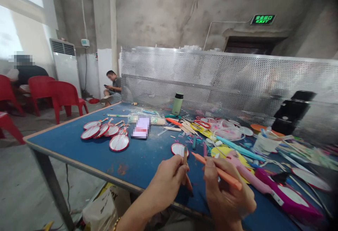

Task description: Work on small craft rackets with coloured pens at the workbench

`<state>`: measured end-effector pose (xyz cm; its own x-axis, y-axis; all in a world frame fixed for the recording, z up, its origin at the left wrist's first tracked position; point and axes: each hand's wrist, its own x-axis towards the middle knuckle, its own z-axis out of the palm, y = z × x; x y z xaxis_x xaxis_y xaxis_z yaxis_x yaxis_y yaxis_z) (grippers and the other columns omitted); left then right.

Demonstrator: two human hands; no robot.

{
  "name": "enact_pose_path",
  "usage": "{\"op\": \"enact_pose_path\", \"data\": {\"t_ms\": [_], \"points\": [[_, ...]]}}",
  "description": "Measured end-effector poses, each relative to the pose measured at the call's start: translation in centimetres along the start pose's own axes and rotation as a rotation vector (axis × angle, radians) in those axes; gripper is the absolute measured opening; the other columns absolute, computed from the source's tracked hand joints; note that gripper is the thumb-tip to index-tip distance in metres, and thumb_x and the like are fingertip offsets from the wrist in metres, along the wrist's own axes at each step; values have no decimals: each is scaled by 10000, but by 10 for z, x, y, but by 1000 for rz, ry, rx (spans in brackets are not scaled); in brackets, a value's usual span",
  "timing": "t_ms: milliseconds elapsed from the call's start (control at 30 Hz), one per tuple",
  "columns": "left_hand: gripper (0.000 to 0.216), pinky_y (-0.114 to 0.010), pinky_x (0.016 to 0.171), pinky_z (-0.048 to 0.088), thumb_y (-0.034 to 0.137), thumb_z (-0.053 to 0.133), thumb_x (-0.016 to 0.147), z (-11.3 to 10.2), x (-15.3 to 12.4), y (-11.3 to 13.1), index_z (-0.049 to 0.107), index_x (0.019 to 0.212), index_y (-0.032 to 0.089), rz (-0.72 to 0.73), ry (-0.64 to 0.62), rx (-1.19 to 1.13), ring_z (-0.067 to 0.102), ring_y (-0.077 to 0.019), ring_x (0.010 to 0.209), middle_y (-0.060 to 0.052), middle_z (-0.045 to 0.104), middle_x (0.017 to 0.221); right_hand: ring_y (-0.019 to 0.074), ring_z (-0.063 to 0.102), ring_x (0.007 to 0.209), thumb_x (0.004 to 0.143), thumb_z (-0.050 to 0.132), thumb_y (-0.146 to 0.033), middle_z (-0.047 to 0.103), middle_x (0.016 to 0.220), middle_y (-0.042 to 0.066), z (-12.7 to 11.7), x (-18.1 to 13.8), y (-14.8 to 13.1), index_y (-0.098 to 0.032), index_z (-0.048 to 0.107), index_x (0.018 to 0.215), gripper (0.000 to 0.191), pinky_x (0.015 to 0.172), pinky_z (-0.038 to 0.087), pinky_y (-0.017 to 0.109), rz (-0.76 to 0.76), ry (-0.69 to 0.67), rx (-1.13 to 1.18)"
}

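My left hand (pixel 170 181) is closed around a thin wooden stick (pixel 185 155) that points upward, near the front edge of the blue table (pixel 79 146). My right hand (pixel 224 192) grips an orange pen-like tool (pixel 216 170) that slants up to the left, its tip close to the stick. Just beyond both hands lies a small round white fan with a red rim (pixel 179 149).
Several red-rimmed round fans (pixel 105 132) lie at the table's left. Sticks, plastic parts, a pink tool (pixel 287 195), a white cup (pixel 264 143) and a green bottle (pixel 177 103) crowd the right. A perforated metal screen (pixel 224 79) backs the table. Red chairs (pixel 63 95) and seated people are at left.
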<state>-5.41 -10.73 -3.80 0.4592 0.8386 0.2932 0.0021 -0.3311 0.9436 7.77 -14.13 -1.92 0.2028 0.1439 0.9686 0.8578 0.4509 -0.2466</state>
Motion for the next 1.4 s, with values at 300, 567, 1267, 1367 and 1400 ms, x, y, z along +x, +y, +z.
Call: {"op": "enact_pose_path", "data": {"t_ms": [300, 567, 1267, 1367, 1400], "points": [[226, -223, 601, 378, 341, 438, 980, 0, 0, -5, 579, 908, 180, 0, -3, -2, 480, -103, 516, -12, 705, 668, 79, 583, 460, 890, 639, -229, 681, 638, -33, -1, -5, 3, -207, 679, 786, 114, 496, 465, 183, -20, -39, -51], [241, -218, 586, 367, 349, 441, 977, 0, -2, 1, 509, 804, 195, 7, -14, 10, 456, -99, 530, 9, 648, 649, 80, 618, 502, 902, 604, -199, 680, 644, -39, 0, -2, 2, -212, 656, 783, 131, 530, 488, 166, -83, -108, -14], [235, -222, 615, 371, 333, 429, 981, 0, -2, -1, 514, 807, 200, 18, -2, 49, 514, -114, 575, 3, 663, 660, 87, 636, 513, 901, 601, -207, 683, 637, -38, 1, -4, 2, -212, 668, 778, 140, 540, 504, 173, -88, -106, -44], [233, -218, 621, 370, 313, 438, 979, 0, -2, 0, 507, 788, 199, 40, 9, 55, 514, -107, 581, 14, 642, 655, 78, 632, 512, 899, 593, -173, 674, 635, -46, 2, -3, 3, -209, 657, 786, 135, 540, 496, 166, -108, -140, 0], [233, -216, 621, 370, 306, 439, 978, 0, -2, 0, 503, 782, 198, 45, 13, 57, 512, -104, 579, 17, 636, 653, 77, 633, 516, 899, 592, -168, 676, 641, -46, 2, -3, 3, -208, 656, 792, 131, 541, 495, 166, -114, -144, 9]]}}
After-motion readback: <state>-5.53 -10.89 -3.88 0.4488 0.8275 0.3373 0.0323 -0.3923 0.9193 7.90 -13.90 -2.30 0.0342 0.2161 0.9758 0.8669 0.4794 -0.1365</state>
